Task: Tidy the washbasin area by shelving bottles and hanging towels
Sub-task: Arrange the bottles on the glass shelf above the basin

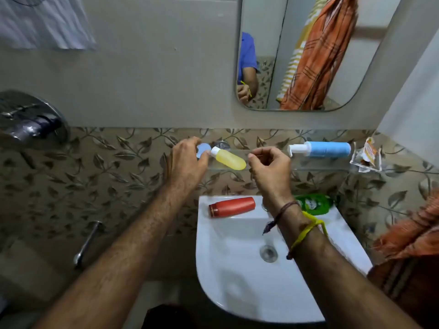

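A yellow bottle (231,159) with a white cap lies on its side on the glass shelf (308,163) above the basin. My left hand (187,162) pinches a small pale blue round container (203,149) between thumb and fingers, right beside the yellow bottle's cap. My right hand (269,168) hovers at the yellow bottle's base with fingers curled and nothing visible in them. A blue pump bottle (326,149) lies further right on the shelf. On the basin rim lie a red bottle (231,206) and a green bottle (314,204), the green one partly hidden by my right wrist.
The white washbasin (237,269) sits below the shelf. Sachets (367,156) lie at the shelf's right end. An orange towel (411,243) is bunched at the lower right. A white cloth (45,22) hangs at the upper left, and the mirror (370,67) hangs above the shelf.
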